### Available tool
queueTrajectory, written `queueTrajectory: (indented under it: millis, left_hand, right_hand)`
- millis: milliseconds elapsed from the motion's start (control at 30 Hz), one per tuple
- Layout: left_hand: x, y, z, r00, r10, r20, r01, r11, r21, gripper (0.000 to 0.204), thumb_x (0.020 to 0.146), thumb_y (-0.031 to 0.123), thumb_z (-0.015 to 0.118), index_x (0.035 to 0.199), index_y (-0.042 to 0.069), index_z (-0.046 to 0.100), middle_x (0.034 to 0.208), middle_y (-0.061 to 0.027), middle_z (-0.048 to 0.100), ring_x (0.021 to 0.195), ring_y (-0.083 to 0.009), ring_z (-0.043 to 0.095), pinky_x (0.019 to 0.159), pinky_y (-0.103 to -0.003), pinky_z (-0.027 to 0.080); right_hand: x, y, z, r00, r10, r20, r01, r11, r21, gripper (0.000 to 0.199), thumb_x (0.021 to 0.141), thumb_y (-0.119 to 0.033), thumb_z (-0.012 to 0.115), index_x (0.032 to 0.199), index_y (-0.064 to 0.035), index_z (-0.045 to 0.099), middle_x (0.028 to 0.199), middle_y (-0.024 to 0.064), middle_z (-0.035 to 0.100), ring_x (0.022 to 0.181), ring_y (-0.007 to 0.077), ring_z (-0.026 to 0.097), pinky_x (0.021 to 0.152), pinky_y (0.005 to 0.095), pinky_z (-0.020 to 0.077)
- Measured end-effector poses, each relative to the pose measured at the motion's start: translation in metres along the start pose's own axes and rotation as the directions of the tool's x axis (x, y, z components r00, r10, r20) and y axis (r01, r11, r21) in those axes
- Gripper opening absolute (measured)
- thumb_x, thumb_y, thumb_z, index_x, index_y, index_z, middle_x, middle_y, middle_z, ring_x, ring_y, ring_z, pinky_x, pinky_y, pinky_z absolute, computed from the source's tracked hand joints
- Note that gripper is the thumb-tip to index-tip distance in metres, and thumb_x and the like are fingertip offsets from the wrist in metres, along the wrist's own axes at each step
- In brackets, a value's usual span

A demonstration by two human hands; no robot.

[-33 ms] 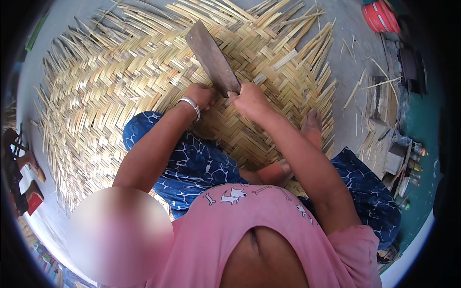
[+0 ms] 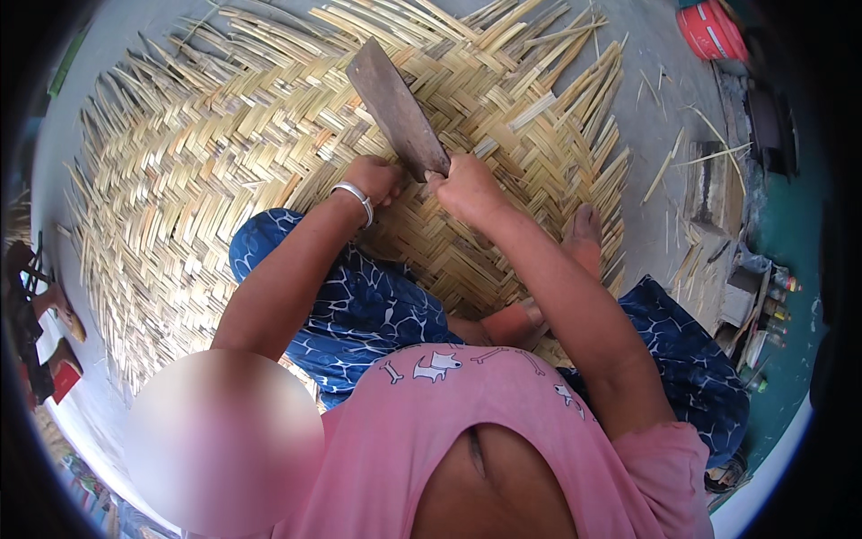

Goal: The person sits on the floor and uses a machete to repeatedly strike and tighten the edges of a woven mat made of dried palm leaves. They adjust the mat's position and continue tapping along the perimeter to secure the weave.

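A large woven mat (image 2: 206, 171) of split pale strips lies beneath my hands, its loose strip ends fanning out at the far and side edges. My right hand (image 2: 470, 190) is closed round the near end of a broad-bladed knife (image 2: 395, 108). The dark, squared blade slants away to the far left above the weave; its handle is hidden in my grip. Just left of the blade's near end, my left hand (image 2: 379, 178), with a metal bangle at the wrist, is closed low over the mat. Its fingertips are turned away, so what they hold cannot be made out.
My bare foot (image 2: 585, 235) rests on the mat at the right. Loose strips (image 2: 664, 166) and a wooden block (image 2: 714, 184) lie on the grey floor beyond it. At the far right is a red container (image 2: 711, 31). Another person's foot (image 2: 67, 314) shows at the left edge.
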State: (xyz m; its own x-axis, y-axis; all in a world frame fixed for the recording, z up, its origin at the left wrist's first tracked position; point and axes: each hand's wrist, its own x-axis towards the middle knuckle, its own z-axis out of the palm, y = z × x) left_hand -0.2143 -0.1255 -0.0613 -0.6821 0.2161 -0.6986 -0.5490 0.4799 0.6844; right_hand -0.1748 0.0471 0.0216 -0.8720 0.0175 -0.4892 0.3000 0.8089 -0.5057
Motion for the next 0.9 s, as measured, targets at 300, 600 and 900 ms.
queueTrajectory:
  millis: [300, 600, 900]
  left_hand:
    - [0.002, 0.0, -0.008, 0.999, -0.031, 0.03, 0.033, 0.996, -0.081, 0.021, 0.083, 0.02, 0.063, 0.072, 0.003, 0.062, 0.056, -0.0026, 0.055, 0.042, -0.0107, 0.045, 0.041, -0.027, 0.034]
    - [-0.01, 0.008, -0.016, 0.981, 0.096, 0.168, -0.044, 0.955, -0.294, 0.022, 0.09, 0.024, 0.06, 0.081, 0.003, 0.062, 0.062, -0.002, 0.057, 0.046, -0.0094, 0.047, 0.043, -0.023, 0.036]
    - [-0.013, 0.025, -0.012, 0.96, 0.226, 0.166, -0.194, 0.963, -0.188, 0.027, 0.094, 0.025, 0.058, 0.1, -0.001, 0.063, 0.072, -0.0027, 0.064, 0.058, -0.0104, 0.058, 0.054, -0.023, 0.046]
  right_hand:
    - [-0.005, 0.003, 0.007, 0.999, -0.014, -0.041, 0.017, 0.997, 0.071, 0.034, 0.082, -0.023, 0.055, 0.109, -0.003, 0.063, 0.091, 0.0236, 0.065, 0.088, 0.0403, 0.062, 0.079, 0.0451, 0.0503]
    - [-0.003, 0.005, 0.007, 0.999, 0.054, 0.009, -0.055, 0.993, 0.105, 0.032, 0.083, -0.026, 0.059, 0.103, -0.0023, 0.065, 0.089, 0.0234, 0.065, 0.087, 0.0393, 0.063, 0.078, 0.0443, 0.0502]
    - [-0.014, 0.021, 0.015, 0.986, 0.169, 0.0, -0.151, 0.883, 0.445, 0.032, 0.082, -0.028, 0.064, 0.099, -0.0003, 0.064, 0.084, 0.0217, 0.067, 0.079, 0.034, 0.066, 0.073, 0.0405, 0.0506]
